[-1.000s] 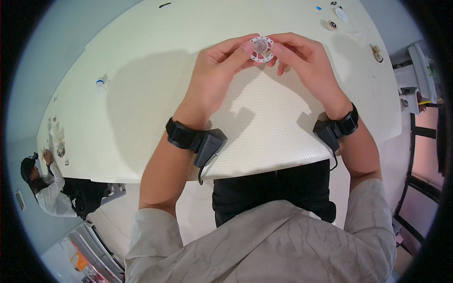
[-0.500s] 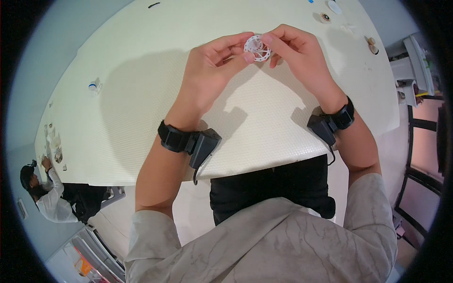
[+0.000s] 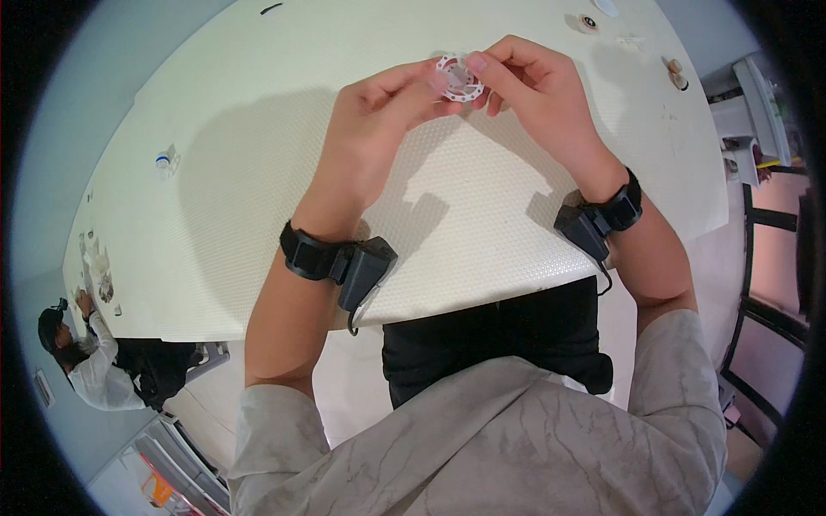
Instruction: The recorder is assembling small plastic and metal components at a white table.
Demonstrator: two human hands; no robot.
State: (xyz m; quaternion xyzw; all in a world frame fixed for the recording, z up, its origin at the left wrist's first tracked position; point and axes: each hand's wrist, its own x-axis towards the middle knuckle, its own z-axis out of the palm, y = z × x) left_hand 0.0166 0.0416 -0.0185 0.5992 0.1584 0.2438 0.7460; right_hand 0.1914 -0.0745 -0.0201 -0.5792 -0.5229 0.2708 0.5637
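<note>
Above the far half of the table I hold a small white ring-shaped part (image 3: 459, 78), with round holes along its rim and an opening in its middle. My left hand (image 3: 372, 112) grips its left side, with the fingers bent. The thumb and fingers of my right hand (image 3: 544, 96) are closed on its right edge. Part of the ring is hidden by my fingertips, and the left ones look a little blurred. Each wrist carries a black strap with a dark box on it.
A small blue-capped bottle (image 3: 163, 161) stands at the left of the white table (image 3: 258, 215). At the far right lie a small roll (image 3: 588, 24), a white dish (image 3: 607, 7) and brown pieces (image 3: 677, 74). Another person (image 3: 103, 370) sits at the left edge near small items.
Both hands have shifted slightly left and away from me with the ring. The ring appears turned, and my left thumb has moved off its front lower edge.
</note>
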